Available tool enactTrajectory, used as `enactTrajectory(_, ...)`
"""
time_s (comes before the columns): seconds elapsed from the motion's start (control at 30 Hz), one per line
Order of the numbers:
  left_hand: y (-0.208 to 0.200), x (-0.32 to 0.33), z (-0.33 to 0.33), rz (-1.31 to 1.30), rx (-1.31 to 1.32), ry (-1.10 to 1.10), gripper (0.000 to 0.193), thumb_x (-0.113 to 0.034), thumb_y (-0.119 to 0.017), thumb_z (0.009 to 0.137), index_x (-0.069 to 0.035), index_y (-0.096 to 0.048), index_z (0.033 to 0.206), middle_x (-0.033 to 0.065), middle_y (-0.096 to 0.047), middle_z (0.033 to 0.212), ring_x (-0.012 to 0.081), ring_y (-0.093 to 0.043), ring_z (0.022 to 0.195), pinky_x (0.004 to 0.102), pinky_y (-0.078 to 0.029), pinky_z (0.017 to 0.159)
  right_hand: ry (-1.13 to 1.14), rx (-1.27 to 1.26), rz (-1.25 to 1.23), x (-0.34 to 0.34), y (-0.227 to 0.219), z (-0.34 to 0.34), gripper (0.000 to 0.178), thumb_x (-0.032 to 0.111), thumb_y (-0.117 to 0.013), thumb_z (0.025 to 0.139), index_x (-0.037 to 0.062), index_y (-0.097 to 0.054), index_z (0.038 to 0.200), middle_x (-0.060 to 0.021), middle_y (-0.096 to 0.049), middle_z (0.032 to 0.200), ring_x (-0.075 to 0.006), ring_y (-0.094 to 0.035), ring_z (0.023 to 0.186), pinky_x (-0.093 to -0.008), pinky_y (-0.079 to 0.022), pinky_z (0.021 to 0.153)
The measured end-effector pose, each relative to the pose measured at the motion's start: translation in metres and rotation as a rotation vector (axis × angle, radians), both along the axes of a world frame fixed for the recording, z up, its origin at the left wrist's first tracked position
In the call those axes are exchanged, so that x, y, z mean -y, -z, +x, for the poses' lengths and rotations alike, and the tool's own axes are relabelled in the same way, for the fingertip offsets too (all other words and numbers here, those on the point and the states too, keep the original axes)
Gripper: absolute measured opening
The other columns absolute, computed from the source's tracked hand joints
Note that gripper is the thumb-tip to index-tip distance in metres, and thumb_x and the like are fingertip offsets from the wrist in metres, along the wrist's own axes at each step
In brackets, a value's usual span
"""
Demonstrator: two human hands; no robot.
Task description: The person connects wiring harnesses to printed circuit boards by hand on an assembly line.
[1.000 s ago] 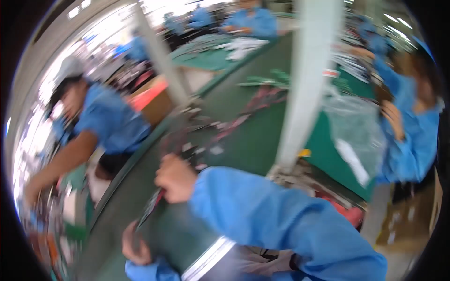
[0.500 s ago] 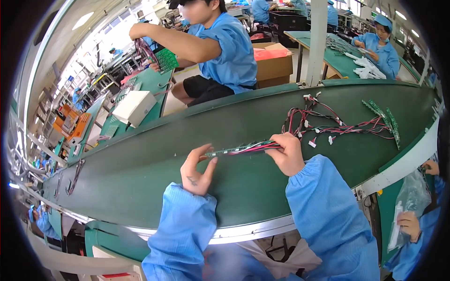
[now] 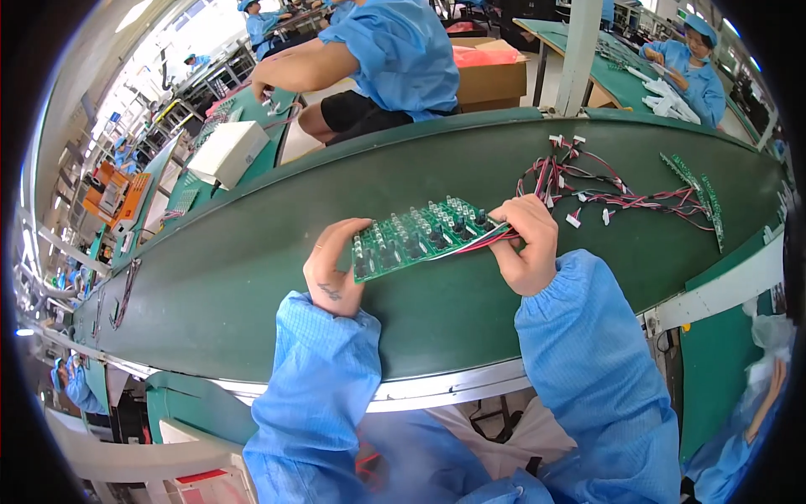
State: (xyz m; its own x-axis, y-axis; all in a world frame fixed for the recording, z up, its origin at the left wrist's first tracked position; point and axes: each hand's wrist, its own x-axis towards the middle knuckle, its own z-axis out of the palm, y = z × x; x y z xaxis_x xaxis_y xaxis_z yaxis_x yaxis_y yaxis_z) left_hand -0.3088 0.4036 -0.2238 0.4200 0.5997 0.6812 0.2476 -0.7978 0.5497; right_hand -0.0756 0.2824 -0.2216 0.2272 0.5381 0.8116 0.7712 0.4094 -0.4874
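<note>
Green circuit board [image 3: 420, 238] tipped from edge-on to studded face showing; left hand [image 3: 332, 270], right hand [image 3: 531, 245] grip pinching 2 ends; thin red wires [image 3: 484, 240].

From here, I see room left of my left hand [image 3: 331, 270] over the green belt [image 3: 218, 290], but messy wires [image 3: 646, 201] block me just past my right hand [image 3: 531, 247].

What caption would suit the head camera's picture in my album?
Left hand and right hand hold a green circuit board above a green work surface, tangled wires lying to the right.
</note>
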Motion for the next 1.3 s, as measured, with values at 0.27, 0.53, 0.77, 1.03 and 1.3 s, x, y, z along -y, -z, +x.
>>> enactTrajectory(0.27,0.006,-0.003,-0.003,0.003,0.009,0.002,0.032,-0.005,-0.073,0.075,0.0,-0.068,0.106,0.0162,-0.069,0.106,0.0299,-0.068,0.1,0.0351,-0.052,0.09,-0.022,0.092,0.072,-0.002,0.003,-0.001,0.016,-0.001,-0.065,0.062,0.0001,-0.059,0.076,-0.0095,-0.051,0.065,-0.0278,-0.047,0.061,-0.0358,-0.037,0.063)
enactTrajectory(0.53,0.008,-0.01,-0.007,0.007,-0.002,-0.009,0.03,-0.005,-0.073,0.077,-0.002,-0.069,0.106,0.0156,-0.069,0.107,0.0297,-0.067,0.101,0.0351,-0.051,0.09,0.011,0.109,0.097,-0.01,0.007,-0.004,0.015,-0.002,-0.065,0.062,0.0012,-0.059,0.076,-0.0086,-0.053,0.066,-0.0271,-0.05,0.062,-0.0357,-0.04,0.065)
enactTrajectory(0.77,0.003,-0.011,-0.007,0.051,-0.01,-0.02,0.034,0.009,-0.059,0.076,0.0,-0.067,0.107,0.0139,-0.069,0.103,0.0257,-0.067,0.098,0.0329,-0.051,0.089,0.038,-0.004,0.082,-0.005,0.004,-0.009,0.032,-0.01,-0.068,0.062,0.0053,-0.048,0.081,-0.0077,-0.058,0.077,-0.0224,-0.054,0.068,-0.0311,-0.043,0.063)
enactTrajectory(1.03,0.005,-0.004,-0.003,0.039,0.005,-0.034,0.032,0.009,-0.06,0.075,0.0,-0.069,0.104,0.0154,-0.07,0.1,0.0281,-0.068,0.096,0.0331,-0.052,0.088,0.064,-0.017,0.078,-0.002,0.004,-0.01,0.035,-0.008,-0.068,0.061,0.0081,-0.041,0.075,-0.0083,-0.062,0.081,-0.0266,-0.056,0.073,-0.0353,-0.045,0.066)
enactTrajectory(1.3,0.007,-0.011,-0.004,0.049,-0.027,-0.05,0.031,0.009,-0.062,0.077,0.0,-0.069,0.106,0.0144,-0.07,0.101,0.0269,-0.069,0.097,0.0323,-0.052,0.087,0.072,-0.06,0.062,-0.013,0.008,-0.007,0.036,-0.009,-0.069,0.062,0.0076,-0.04,0.076,-0.0088,-0.059,0.079,-0.0238,-0.054,0.071,-0.0321,-0.043,0.062)
